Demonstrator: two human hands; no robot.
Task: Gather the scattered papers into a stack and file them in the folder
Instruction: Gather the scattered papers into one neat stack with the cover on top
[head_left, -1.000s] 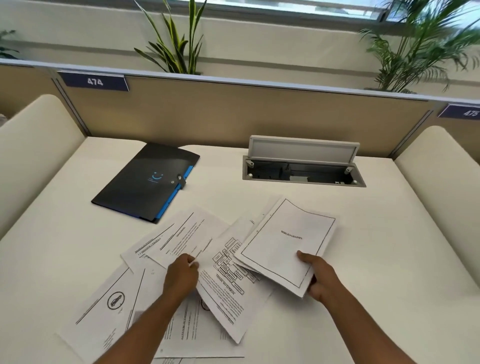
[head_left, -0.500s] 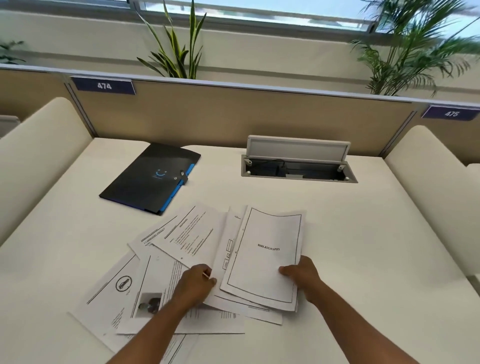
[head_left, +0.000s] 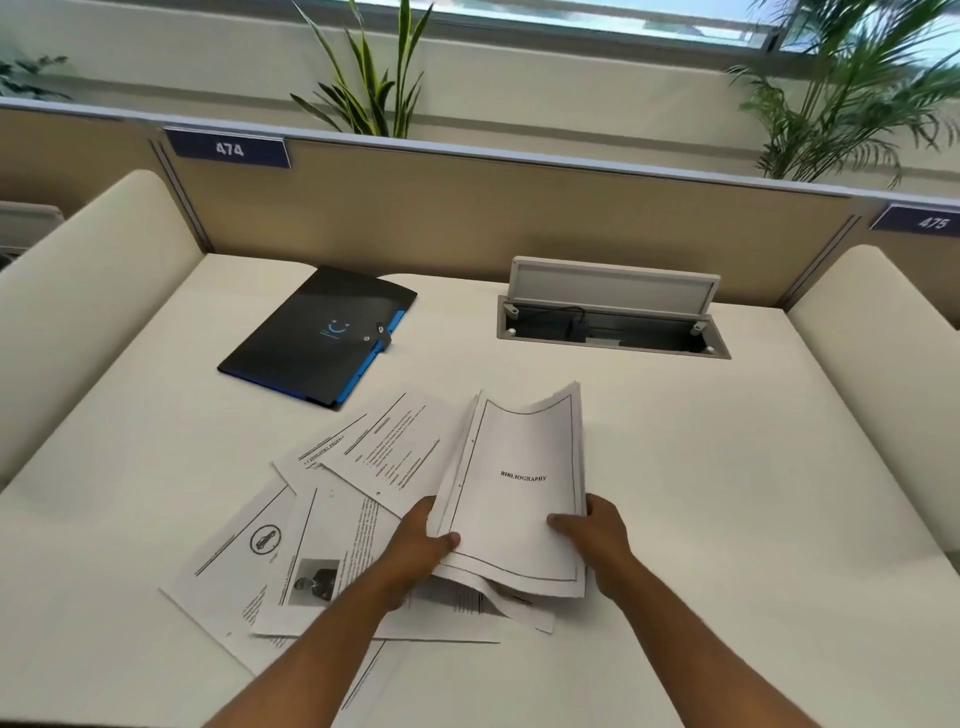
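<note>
You're at a wide cream desk (head_left: 727, 493), fenced at the back by a tan divider (head_left: 467, 208) carrying number plates 474 (head_left: 228, 149) and 475 (head_left: 932, 222), with leafy plants (head_left: 363, 78) standing behind it. Padded cream side panels (head_left: 88, 291) close you in left and right. Set into the desk at the back right is a cable box (head_left: 613, 332), its grey lid tipped up, a dark plug visible inside.

Back left on the desk lies the black folder (head_left: 317, 338), flat and closed, blue edge along its right side, a strap buttoned across it. It sits well apart from your hands.

Nearer you, loose papers (head_left: 234, 571) fan across the desk to the left: one with a round car emblem, one with a small photo, two text pages angled up toward the folder, overlapping each other.

And here's the gathered stack (head_left: 519, 493), the page headed BIBLIOGRAPHY on top, its far end bowed and lifted off the desk, lower sheets poking out ragged at the near edge. Your left hand (head_left: 415, 545) grips its left edge, thumb on top, fingers curled under. Your right hand (head_left: 597, 535) clasps the right edge, thumb lying across the top page.
</note>
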